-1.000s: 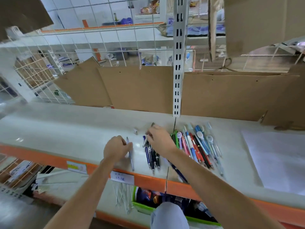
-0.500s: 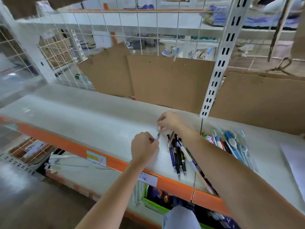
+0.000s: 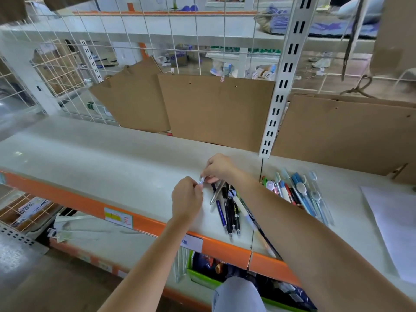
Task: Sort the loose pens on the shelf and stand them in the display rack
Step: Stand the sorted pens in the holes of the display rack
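Both hands, left [image 3: 187, 197] and right [image 3: 219, 167], still pinch the small pen [image 3: 202, 181].

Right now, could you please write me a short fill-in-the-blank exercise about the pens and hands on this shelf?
1. Both the left hand and the right hand pinch one small ____ between them.
2. The dark pens lie in a bunch directly under the ____ forearm.
3. The front edge of the shelf is coloured ____.
4. Behind the shelf, sheets of brown ____ lean against the wire grid.

Missing words: pen; right; orange; cardboard
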